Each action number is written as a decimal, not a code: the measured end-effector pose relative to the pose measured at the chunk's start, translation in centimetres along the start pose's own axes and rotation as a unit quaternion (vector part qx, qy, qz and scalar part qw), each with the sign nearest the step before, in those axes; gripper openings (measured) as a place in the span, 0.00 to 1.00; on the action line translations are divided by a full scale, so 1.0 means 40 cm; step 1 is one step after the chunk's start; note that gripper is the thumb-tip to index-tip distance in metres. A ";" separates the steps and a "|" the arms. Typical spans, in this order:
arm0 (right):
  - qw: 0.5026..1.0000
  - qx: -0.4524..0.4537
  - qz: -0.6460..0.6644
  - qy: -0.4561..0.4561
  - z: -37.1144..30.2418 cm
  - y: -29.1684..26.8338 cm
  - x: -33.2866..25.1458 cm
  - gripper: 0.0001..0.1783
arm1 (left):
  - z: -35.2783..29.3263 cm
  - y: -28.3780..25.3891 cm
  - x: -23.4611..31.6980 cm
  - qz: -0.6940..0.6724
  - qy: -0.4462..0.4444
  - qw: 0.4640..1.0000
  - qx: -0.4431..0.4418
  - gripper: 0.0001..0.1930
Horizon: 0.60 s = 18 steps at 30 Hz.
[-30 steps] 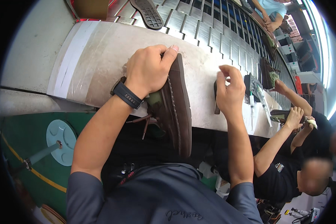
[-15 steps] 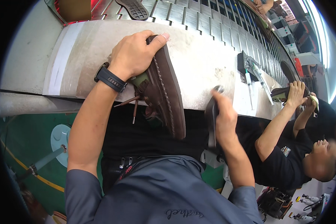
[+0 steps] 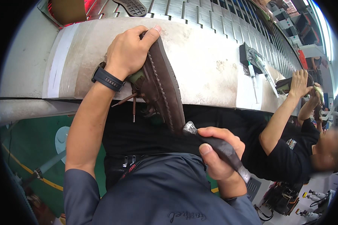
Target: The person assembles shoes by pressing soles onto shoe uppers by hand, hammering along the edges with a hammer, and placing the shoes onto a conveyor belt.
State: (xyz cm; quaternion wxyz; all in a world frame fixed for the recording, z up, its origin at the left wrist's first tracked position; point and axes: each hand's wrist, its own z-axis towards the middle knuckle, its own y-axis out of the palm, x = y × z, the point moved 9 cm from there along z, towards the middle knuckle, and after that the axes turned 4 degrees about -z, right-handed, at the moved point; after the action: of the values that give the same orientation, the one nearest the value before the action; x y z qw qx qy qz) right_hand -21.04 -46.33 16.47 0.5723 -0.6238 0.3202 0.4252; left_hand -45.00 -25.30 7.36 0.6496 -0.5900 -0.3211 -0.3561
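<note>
My left hand [image 3: 130,50], with a black-strapped watch on its wrist, is closed round the heel end of a brown leather shoe [image 3: 159,80]. The shoe tilts on its side over the bench edge, toe toward me. Its dark sole faces right, and pale stitching runs along the upper. Brown laces [image 3: 134,103] dangle at its left. My right hand [image 3: 223,152] grips the dark middle of a hammer-like tool [image 3: 221,146], with silver metal at both ends. The tool's blunt upper end is at the shoe's toe; whether they touch I cannot tell.
The pale bench [image 3: 202,56] bears a black holder [image 3: 248,56] with syringe-like tools beside it. Beyond runs a metal slat conveyor [image 3: 191,13] carrying a loose shoe sole [image 3: 131,6]. At right, a co-worker [image 3: 285,150] in black handles another shoe. A blue round stool [image 3: 62,142] stands at left.
My right hand has swung down and left, bringing the tool's metal end to the shoe's toe. The left hand and the shoe have shifted slightly up and left.
</note>
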 end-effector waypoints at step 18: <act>0.968 -0.124 0.000 0.217 0.271 0.027 -0.068 0.12 | -0.012 -0.014 0.007 -0.016 -0.031 0.999 0.006 0.33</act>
State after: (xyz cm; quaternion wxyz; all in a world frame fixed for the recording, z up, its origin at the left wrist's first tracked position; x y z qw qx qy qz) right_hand -24.93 -36.04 18.61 0.4071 -0.7671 0.3817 0.3164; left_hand -45.33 -25.84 7.84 0.6368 -0.5917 -0.3525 -0.3466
